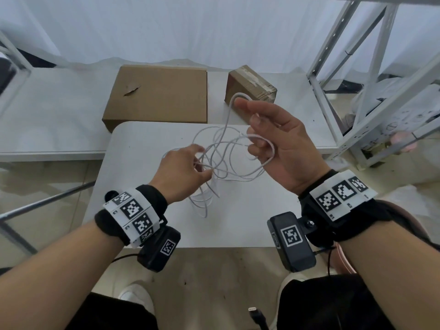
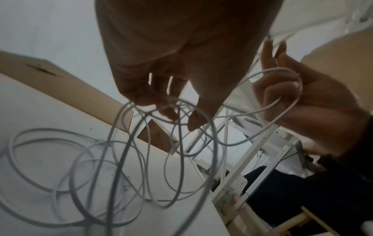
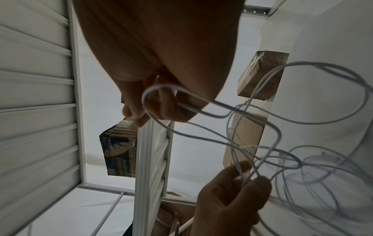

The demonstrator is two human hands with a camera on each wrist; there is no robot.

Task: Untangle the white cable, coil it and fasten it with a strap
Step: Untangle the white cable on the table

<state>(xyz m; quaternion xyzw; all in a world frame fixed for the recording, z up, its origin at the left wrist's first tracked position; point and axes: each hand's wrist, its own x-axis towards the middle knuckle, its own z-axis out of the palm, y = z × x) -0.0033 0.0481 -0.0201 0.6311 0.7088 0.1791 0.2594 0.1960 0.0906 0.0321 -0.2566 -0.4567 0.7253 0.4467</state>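
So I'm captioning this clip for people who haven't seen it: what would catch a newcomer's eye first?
First the white cable, a loose tangle of loops lifted over the middle of the white table. The left hand pinches strands low in the tangle, while the right hand, raised higher, has a loop hooked round its fingers. Behind, two cardboard boxes sit on the floor.

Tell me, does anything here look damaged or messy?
The flat cardboard box has a torn gash in its top. The white cable is a snarl of crossing loops between the left hand and right hand.
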